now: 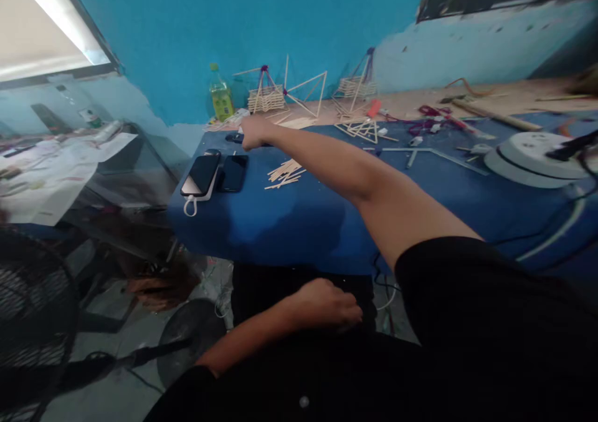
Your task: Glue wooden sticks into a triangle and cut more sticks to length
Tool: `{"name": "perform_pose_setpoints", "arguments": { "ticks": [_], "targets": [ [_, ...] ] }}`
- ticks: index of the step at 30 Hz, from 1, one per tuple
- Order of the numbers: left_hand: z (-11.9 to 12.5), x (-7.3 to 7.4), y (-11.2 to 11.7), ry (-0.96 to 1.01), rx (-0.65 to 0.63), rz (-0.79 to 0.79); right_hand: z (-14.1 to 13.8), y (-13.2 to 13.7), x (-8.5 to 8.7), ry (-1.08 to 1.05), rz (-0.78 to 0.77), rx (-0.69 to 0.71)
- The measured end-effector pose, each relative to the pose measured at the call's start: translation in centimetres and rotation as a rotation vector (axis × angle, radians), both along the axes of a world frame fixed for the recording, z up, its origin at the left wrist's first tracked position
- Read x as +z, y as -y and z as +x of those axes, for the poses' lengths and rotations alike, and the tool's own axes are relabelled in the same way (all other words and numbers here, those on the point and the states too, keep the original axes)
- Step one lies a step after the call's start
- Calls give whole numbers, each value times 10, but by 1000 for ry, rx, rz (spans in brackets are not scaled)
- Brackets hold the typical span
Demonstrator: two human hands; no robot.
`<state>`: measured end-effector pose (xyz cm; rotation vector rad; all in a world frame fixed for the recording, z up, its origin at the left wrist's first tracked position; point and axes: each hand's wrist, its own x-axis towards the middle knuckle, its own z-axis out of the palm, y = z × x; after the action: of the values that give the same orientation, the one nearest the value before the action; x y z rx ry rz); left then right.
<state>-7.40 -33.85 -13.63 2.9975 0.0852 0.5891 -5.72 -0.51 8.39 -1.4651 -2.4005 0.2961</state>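
My right hand reaches across to the far left part of the blue table. Its fingers are closed at a small dark object and something white; what they grip is hard to make out. My left hand rests loosely curled over my lap, with nothing visible in it. Below my right forearm lies a loose pile of thin wooden sticks. Left of the pile are a dark phone and another phone lying on a white block with a looped cable.
Along the wall stand a bottle of yellow-green liquid and stick structures with purple joints. At right sit a white round power strip, cables and a wooden-handled tool. A black fan stands at lower left.
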Motion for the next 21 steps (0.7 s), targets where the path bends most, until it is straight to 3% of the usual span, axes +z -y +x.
{"name": "perform_pose_setpoints", "arguments": {
  "ticks": [3, 5, 8, 11, 13, 16, 19, 21],
  "targets": [
    [-1, -2, 12, -206, -94, 0, -28, -30, -4, 165, 62, -88],
    [-7, -5, 11, -212, -52, -13, -31, -39, -3, 125, 116, -128],
    [-18, -8, -2, -63, 81, 1, -14, -40, 3, 31, 166, -118],
    [-29, 0, -20, 170, 197, 84, 22, -22, 11, -40, 202, -52],
    [-37, 16, -36, 332, 297, 145, 50, -1, 13, -56, 217, -8],
    [-50, 52, -70, 421, 439, 196, 89, 33, 8, -6, 167, 51],
    [-57, 90, -116, 442, 678, 87, 120, 62, -12, 38, 128, 61],
    [-53, 111, -148, 306, 810, 0, 136, 79, -32, 25, 151, 20]
  ]
}}
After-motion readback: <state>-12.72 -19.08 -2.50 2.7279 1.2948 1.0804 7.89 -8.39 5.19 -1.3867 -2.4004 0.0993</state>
